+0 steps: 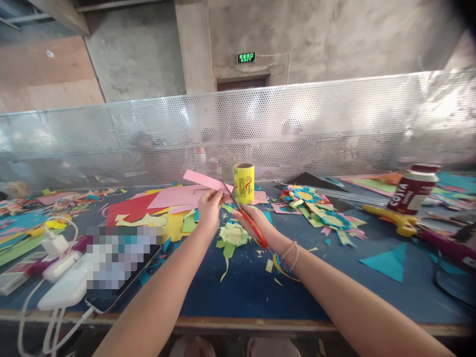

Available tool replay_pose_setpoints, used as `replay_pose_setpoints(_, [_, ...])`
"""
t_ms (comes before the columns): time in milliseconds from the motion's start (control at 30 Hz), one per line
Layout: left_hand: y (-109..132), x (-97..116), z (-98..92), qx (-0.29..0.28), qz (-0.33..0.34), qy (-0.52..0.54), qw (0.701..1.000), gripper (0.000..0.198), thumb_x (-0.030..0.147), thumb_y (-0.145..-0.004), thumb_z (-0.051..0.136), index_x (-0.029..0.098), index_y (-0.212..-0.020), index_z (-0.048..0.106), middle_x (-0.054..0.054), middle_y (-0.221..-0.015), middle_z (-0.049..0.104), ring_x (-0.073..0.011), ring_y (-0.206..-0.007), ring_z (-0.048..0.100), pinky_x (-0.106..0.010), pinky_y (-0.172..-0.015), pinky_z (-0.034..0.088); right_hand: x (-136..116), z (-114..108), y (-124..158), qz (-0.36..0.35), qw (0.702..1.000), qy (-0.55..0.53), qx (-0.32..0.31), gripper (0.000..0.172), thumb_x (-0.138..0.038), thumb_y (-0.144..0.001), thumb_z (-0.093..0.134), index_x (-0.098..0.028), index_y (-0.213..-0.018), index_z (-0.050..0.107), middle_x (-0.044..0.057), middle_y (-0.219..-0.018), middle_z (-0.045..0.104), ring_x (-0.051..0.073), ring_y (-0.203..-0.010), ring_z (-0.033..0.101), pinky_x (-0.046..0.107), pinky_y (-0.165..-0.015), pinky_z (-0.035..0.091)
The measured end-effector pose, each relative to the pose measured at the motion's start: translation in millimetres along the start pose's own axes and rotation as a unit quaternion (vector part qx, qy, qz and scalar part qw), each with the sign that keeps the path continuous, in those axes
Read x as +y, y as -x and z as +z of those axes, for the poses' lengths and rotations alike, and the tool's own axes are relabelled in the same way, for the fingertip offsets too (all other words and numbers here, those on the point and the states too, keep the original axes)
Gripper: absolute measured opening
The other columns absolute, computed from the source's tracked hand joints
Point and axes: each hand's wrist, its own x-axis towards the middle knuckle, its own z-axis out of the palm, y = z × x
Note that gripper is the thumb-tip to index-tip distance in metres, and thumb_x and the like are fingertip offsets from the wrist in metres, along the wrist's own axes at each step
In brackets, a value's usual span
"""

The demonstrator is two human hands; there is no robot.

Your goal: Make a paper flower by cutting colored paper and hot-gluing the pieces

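Observation:
A strip of pink paper (203, 179) is pinched in my left hand (210, 206), sticking out to the upper left. My right hand (256, 223) is closed on orange-handled scissors (256, 229), whose blades point up and left and meet the strip's right end. Just behind the hands stands a yellow tape roll (244, 183) on end. Below them on the table lies a pale green paper rosette (234, 234) with green tails. How far the blades are parted is hard to make out.
Pink and red paper sheets (130, 207) lie left of centre. A phone (122, 267) with cables and a white power bank (63, 290) sit front left. Colourful paper rosettes (307, 195), yellow scissors (394, 216) and a COYA bottle (412, 191) are right. Perforated metal panel (167, 134) stands behind.

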Motion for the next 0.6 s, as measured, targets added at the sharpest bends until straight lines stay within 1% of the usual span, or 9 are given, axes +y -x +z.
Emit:
replay_pose_setpoints(200, [0.1,2.1,1.5,0.019,-0.011,0.022,1.000,0.025,0.031,-0.056,0.074,0.016,-0.063,0.055,0.001,-0.062,0.060,-0.0114,-0.064,0.061,-0.027,-0.073,0.050,-0.3,0.4,0.7,0.005,1.000,-0.013,-0.002,0.042,-0.061,-0.076,0.041,-0.020,-0.064,0.041,-0.001,-0.053,0.044,0.011,-0.049,0.039,0.025,-0.048,0.030])
replay_pose_setpoints(300, [1.0,3.3,1.9,0.018,-0.009,0.011,1.000,0.025,0.032,-0.057,0.074,0.017,-0.063,0.055,0.001,-0.062,0.059,-0.0118,-0.065,0.060,-0.027,-0.073,0.050,1.8,2.7,0.3,0.006,1.000,-0.026,-0.007,0.041,-0.059,-0.077,0.040,-0.020,-0.065,0.041,-0.001,-0.054,0.042,0.011,-0.050,0.039,0.024,-0.048,0.030])
replay_pose_setpoints(433, [1.9,4.3,1.7,0.006,0.004,0.005,1.000,0.024,0.032,-0.060,0.072,0.017,-0.063,0.054,0.002,-0.061,0.057,-0.0120,-0.066,0.060,-0.027,-0.073,0.049,4.6,4.0,-0.4,-0.007,1.000,-0.025,-0.006,0.040,-0.057,-0.080,0.038,-0.020,-0.068,0.042,-0.001,-0.058,0.044,0.012,-0.054,0.041,0.025,-0.052,0.033])
replay_pose_setpoints(533, [-0.9,4.1,-1.1,0.002,0.013,0.008,1.000,0.023,0.033,-0.060,0.072,0.017,-0.065,0.056,0.002,-0.063,0.057,-0.0113,-0.067,0.059,-0.026,-0.074,0.048,3.2,0.6,1.2,-0.013,0.998,-0.046,-0.030,0.039,-0.057,-0.081,0.038,-0.019,-0.073,0.044,-0.001,-0.062,0.046,0.013,-0.058,0.044,0.026,-0.057,0.036])
replay_pose_setpoints(600, [-5.6,3.1,-5.3,0.015,0.014,0.006,1.000,0.025,0.034,-0.059,0.072,0.016,-0.065,0.057,0.002,-0.063,0.057,-0.0104,-0.065,0.058,-0.026,-0.072,0.047,0.7,-3.5,3.3,-0.001,0.997,-0.053,-0.056,0.040,-0.058,-0.082,0.039,-0.019,-0.076,0.047,-0.001,-0.062,0.046,0.013,-0.060,0.045,0.027,-0.059,0.038])
